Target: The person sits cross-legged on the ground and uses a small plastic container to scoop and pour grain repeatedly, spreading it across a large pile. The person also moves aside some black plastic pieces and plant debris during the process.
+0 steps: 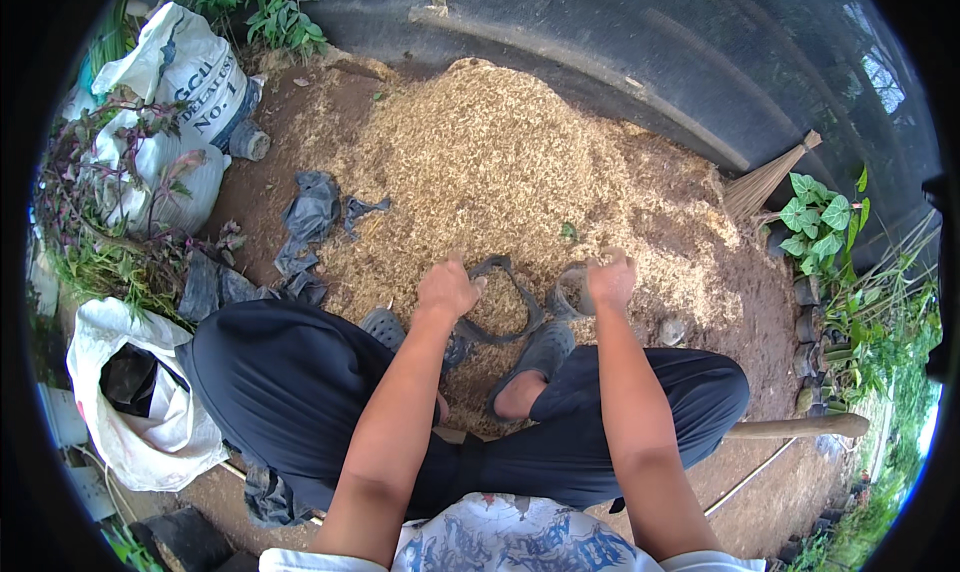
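Observation:
My left hand (449, 288) is closed, fingers curled in, over the husks just left of a dark ring-shaped rim (531, 322). The ring looks like the mouth of a black plastic bag or pot, with husks showing inside it. My right hand (611, 278) is also closed, beside a smaller greyish band-like rim (556, 297) that curves round some husks. What either hand holds, if anything, is hidden. A large heap of pale brown husks or shavings (490, 142) spreads beyond both hands. My feet in dark clogs (535, 372) stand close to the ring.
Crumpled black plastic (312, 207) lies left of the heap. White sacks (190, 82) stand far left, and an open white sack (140, 422) is near my left knee. A straw broom (770, 177) leans against the dark sheet wall (700, 52). A wooden handle (800, 428) lies right.

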### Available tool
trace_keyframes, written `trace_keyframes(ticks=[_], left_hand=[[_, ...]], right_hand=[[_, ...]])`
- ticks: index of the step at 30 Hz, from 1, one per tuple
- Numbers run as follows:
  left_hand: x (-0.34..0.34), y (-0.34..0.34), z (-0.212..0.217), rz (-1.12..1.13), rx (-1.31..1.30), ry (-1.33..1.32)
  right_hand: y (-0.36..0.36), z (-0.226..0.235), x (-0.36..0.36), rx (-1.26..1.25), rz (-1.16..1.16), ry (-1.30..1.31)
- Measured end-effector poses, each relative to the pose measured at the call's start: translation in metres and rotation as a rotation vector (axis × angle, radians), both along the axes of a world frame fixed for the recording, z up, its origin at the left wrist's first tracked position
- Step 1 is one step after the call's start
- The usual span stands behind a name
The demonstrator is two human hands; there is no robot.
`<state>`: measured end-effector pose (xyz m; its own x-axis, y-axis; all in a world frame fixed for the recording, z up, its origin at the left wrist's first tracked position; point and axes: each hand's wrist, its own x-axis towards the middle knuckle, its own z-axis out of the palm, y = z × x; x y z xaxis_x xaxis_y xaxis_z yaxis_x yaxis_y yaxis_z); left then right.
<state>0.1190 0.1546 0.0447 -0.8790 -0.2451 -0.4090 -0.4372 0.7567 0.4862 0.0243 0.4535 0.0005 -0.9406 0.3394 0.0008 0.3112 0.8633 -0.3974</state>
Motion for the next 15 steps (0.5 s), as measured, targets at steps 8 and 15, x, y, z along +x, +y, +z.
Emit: trace_keyframes(ticks=[8,15], left_hand=[[0.010,0.017,-0.039,0.234,0.198,0.312],[-0.003,-0.001,-0.085,0.415,0.385,0.340]], right_hand=[[0.037,-0.094,0.020,-1.096,-0.465,-0.490],[-0.010,-0.045,0.015,-1.235,-0.394,-0.649]])
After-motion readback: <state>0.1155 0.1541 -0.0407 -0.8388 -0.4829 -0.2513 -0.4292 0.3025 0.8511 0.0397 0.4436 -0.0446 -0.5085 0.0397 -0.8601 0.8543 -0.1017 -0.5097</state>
